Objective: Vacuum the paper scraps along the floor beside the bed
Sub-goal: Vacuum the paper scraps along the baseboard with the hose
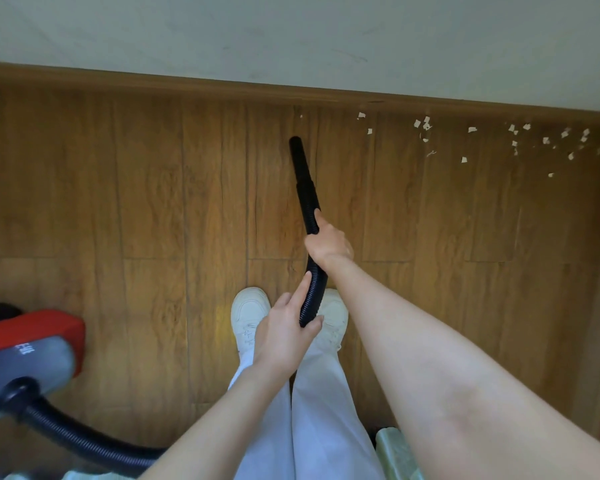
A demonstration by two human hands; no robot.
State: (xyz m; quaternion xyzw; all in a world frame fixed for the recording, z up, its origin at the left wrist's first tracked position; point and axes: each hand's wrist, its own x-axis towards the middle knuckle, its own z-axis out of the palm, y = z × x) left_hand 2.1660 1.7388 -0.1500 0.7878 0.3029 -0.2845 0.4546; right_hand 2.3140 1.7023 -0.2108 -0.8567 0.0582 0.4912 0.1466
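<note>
Right of nozzle (296, 147): paper scraps (513, 140) | both hands' fingers (317, 216) gripping hose (312, 285)

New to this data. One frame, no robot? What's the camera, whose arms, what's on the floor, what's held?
No robot here: a person wears a wide-angle camera on the head, which looks down at their own arms, legs and white shoes. The right hand grips the black vacuum hose just behind its rigid nozzle, which points toward the baseboard. The left hand holds the hose lower down. The hose leads back to the red and grey vacuum cleaner at lower left. On the wooden floor, small paper scraps lie scattered near the wall, to the right of the nozzle tip.
</note>
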